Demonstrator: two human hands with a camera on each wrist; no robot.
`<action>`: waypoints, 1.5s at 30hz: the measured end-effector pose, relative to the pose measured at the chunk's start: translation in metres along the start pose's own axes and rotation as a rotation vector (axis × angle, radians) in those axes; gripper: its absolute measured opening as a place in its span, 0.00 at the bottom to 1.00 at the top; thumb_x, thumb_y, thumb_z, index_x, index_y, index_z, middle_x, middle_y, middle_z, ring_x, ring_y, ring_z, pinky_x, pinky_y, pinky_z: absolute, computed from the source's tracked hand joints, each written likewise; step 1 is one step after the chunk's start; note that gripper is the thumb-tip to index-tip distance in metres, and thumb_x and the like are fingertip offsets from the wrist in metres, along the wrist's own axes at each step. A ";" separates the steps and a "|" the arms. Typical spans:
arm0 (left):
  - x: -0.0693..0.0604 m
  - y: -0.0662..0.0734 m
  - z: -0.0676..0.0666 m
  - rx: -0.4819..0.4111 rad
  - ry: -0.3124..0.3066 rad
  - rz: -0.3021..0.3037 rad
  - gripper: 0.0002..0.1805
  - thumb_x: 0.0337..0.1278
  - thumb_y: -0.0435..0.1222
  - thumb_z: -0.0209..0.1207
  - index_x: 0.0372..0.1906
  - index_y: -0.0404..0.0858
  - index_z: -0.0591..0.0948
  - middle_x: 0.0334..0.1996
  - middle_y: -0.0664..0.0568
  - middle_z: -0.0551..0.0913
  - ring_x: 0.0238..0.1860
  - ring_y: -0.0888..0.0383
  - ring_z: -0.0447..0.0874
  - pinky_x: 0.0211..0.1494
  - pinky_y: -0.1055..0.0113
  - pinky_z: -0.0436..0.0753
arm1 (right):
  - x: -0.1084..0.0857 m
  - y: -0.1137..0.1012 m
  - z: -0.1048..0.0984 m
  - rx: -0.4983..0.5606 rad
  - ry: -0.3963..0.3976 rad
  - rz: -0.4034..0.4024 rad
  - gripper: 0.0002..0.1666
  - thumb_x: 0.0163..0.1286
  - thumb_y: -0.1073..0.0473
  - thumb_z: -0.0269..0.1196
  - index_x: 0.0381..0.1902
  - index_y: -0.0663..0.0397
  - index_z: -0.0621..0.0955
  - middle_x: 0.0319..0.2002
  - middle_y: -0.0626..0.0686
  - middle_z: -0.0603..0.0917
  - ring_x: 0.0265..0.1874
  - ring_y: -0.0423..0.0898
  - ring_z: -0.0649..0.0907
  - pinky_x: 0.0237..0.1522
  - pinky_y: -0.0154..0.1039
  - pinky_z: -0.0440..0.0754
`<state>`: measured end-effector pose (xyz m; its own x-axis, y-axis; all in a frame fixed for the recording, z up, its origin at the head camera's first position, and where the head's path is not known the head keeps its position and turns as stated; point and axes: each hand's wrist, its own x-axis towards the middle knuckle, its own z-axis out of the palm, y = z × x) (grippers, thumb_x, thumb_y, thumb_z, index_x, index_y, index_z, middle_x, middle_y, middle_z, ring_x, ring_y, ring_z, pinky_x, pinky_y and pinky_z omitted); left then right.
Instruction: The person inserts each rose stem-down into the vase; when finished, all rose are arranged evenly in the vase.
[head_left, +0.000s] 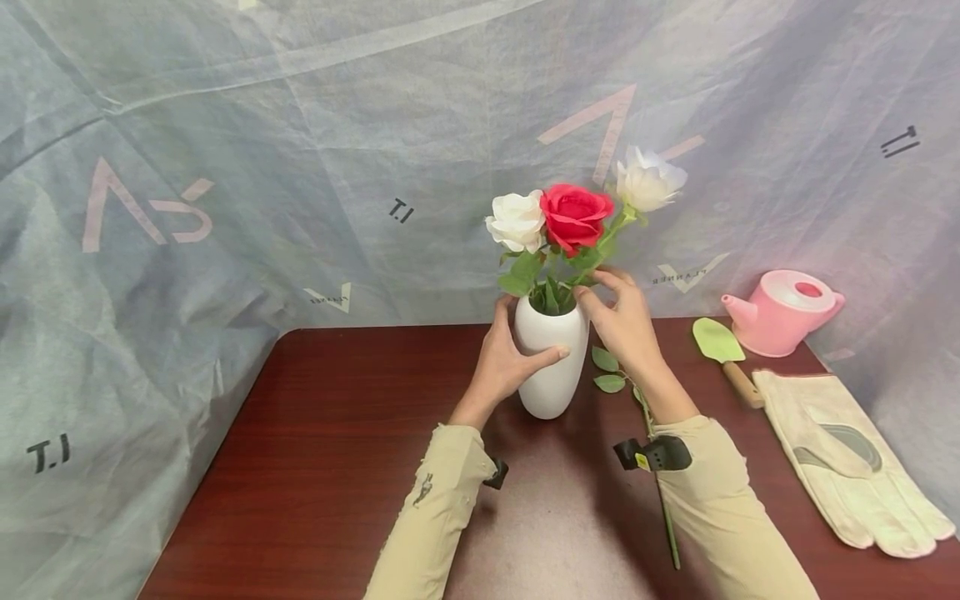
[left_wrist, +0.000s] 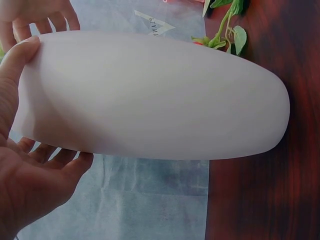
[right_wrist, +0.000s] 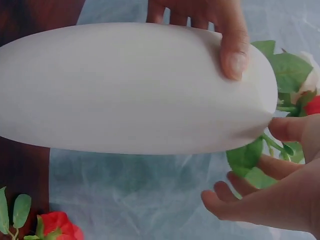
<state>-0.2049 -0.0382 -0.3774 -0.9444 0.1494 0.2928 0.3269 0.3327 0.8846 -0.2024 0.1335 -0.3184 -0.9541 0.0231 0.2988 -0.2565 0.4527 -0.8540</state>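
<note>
A white vase point(head_left: 553, 367) stands upright on the table. My left hand point(head_left: 504, 354) grips its left side, thumb across the front and fingers behind. In the vase are a white rose point(head_left: 516, 222), a red rose point(head_left: 576, 217) and a taller, blurred white rose point(head_left: 649, 180) leaning right. My right hand point(head_left: 624, 321) is at the vase's mouth by the stems and leaves. In the right wrist view its thumb point(right_wrist: 286, 129) is at the rim, apart from the spread fingers, which are partly behind leaves. Another red rose point(right_wrist: 59, 227) lies beside the vase; the head view shows its stem point(head_left: 667, 525).
Right of the hands, a pink watering can point(head_left: 780, 321) stands at the back of the dark wooden table point(head_left: 337, 467). A green trowel with a wooden handle point(head_left: 718, 340) and a pale work glove point(head_left: 847, 467) lie nearby. Grey printed cloth point(head_left: 300, 167) hangs behind.
</note>
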 end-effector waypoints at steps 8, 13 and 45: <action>-0.001 0.000 0.000 0.007 0.010 0.006 0.50 0.36 0.49 0.73 0.66 0.48 0.57 0.55 0.57 0.71 0.49 0.62 0.74 0.47 0.62 0.76 | -0.006 0.000 -0.012 -0.019 -0.006 0.059 0.29 0.71 0.47 0.52 0.60 0.62 0.73 0.58 0.61 0.74 0.48 0.57 0.77 0.49 0.53 0.73; -0.001 0.000 -0.001 0.006 0.012 0.012 0.50 0.36 0.50 0.73 0.65 0.47 0.58 0.55 0.57 0.71 0.50 0.62 0.74 0.48 0.61 0.76 | -0.012 0.012 -0.032 -0.119 -0.043 0.054 0.28 0.71 0.47 0.52 0.55 0.65 0.76 0.46 0.64 0.81 0.45 0.55 0.79 0.45 0.49 0.75; 0.000 -0.002 0.001 0.003 0.016 0.015 0.48 0.36 0.49 0.73 0.64 0.47 0.59 0.53 0.56 0.72 0.49 0.61 0.74 0.48 0.61 0.75 | -0.089 0.178 -0.051 0.306 -0.416 0.581 0.28 0.73 0.60 0.48 0.56 0.85 0.63 0.41 0.62 0.82 0.36 0.47 0.84 0.38 0.44 0.82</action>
<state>-0.2052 -0.0382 -0.3793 -0.9399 0.1395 0.3118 0.3411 0.3333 0.8790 -0.1550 0.2574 -0.4754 -0.9125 -0.1827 -0.3661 0.3293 0.2032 -0.9221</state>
